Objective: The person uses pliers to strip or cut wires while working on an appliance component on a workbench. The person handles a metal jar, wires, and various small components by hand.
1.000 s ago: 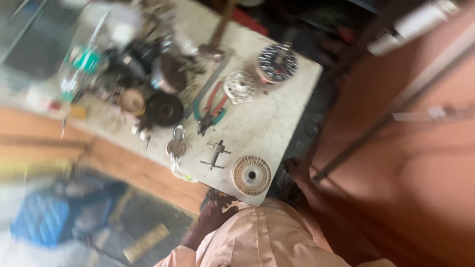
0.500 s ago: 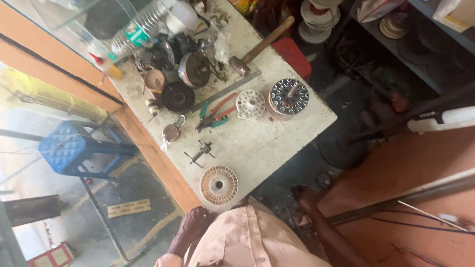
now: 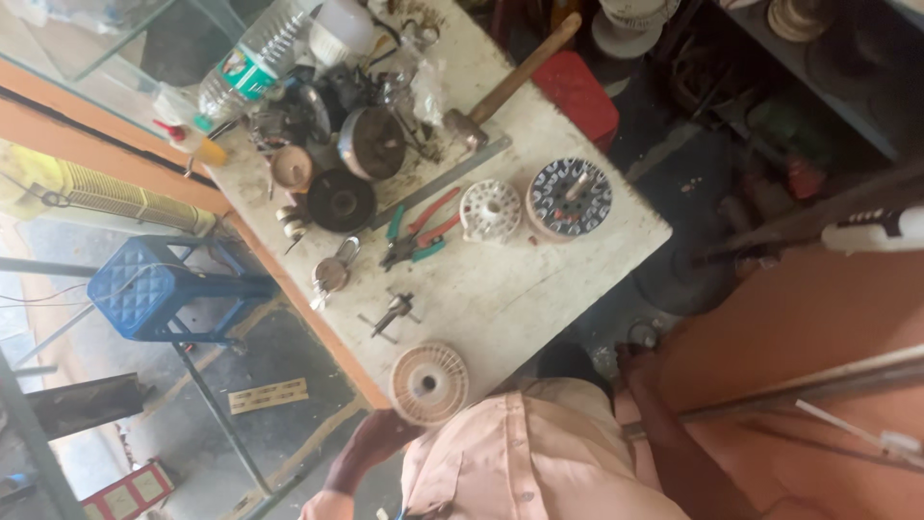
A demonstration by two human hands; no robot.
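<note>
- Left hand [image 3: 377,431] low at the near left corner of the white worktable [image 3: 539,289], just below the table edge; fingers blurred, so cannot tell whether spread or closed.
- Right hand [image 3: 639,364] at the near right edge of the same table, dark against shadow; grip likewise not discernible, nothing seen held.
- Peach shirt [image 3: 539,462] filling the near centre between both arms.
- Cream ribbed spool [image 3: 428,383] flat on the table at its near corner, just beyond the left hand; contact not confirmed.
- Small metal fitting [image 3: 393,313] lying slightly farther in, apart from the spool.
- Padlock [image 3: 332,273] near the left edge.
- Pliers [image 3: 419,236] with red and green handles at mid-table, beside a white round slotted part [image 3: 490,209].
- Dark round slotted disc [image 3: 570,195] just right of the white part.
- Hammer [image 3: 520,72] with wooden handle at the far side, handle pointing far right.
- Clear plastic bottle [image 3: 252,63] lying at the far left among cluttered metal parts.
- Blue stool [image 3: 154,289] on the floor, left of the table.
</note>
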